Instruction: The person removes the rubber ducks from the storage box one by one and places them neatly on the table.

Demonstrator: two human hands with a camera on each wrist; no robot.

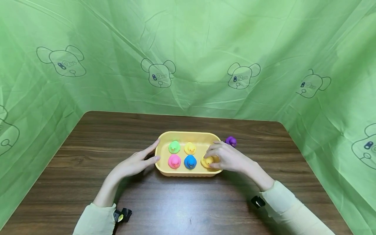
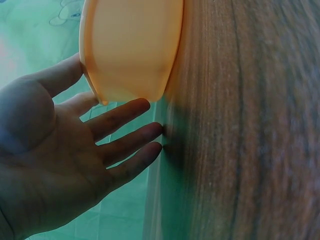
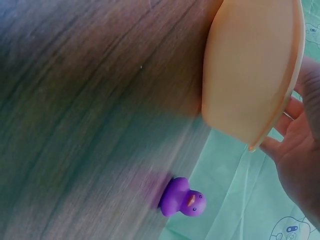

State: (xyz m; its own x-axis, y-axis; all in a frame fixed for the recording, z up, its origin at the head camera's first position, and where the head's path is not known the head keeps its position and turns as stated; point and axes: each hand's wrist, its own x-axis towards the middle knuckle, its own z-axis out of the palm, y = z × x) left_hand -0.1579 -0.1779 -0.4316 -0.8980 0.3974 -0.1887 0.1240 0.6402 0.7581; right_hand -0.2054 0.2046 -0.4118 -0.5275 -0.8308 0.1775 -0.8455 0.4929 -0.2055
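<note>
A yellow plastic tray [image 1: 188, 174] stands on the table with several rubber ducks in it: a green duck [image 1: 174, 147], a yellow duck [image 1: 190, 148], a pink duck [image 1: 174, 161] and a blue duck [image 1: 190, 162]. At its front right corner, an orange-yellow duck [image 1: 207, 162] sits between the thumb and fingers of my right hand [image 1: 227, 157], which pinch it and partly cover it. My left hand [image 1: 133, 164] has its fingers extended, with thumb and index finger at the tray's left rim. In the right wrist view the tray wall hides the pinched duck.
Just right of the tray, behind my right hand, a purple duck [image 3: 182, 197] stands on the brown wooden table [image 1: 188, 202]. Green cloth [image 1: 199, 39] with printed bear heads hangs behind the table and along both sides.
</note>
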